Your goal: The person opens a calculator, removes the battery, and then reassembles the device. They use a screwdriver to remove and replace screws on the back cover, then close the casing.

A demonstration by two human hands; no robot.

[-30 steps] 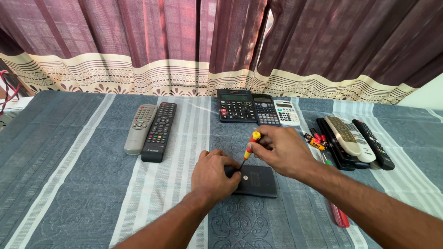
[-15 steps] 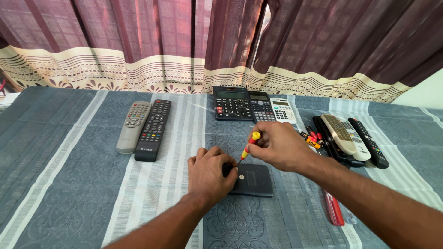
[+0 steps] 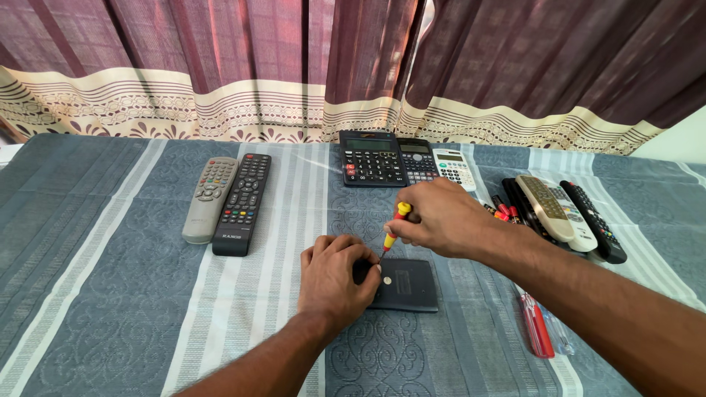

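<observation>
A dark flat device (image 3: 407,286), seemingly a calculator lying face down, rests on the blue-grey patterned cloth. My left hand (image 3: 337,273) presses down on its left end and covers that part. My right hand (image 3: 440,218) grips a small screwdriver with a yellow and red handle (image 3: 396,225), tilted, with its tip down at the device's upper left edge beside my left fingers.
A grey remote (image 3: 209,198) and a black remote (image 3: 243,202) lie at the left. Three calculators (image 3: 371,157) stand in a row at the back. Several remotes (image 3: 562,209) and small red batteries (image 3: 501,213) lie at the right. A red-handled tool (image 3: 536,332) lies under my right forearm.
The view shifted slightly. Both hands stay on the device, with the screwdriver held at the same spot.
</observation>
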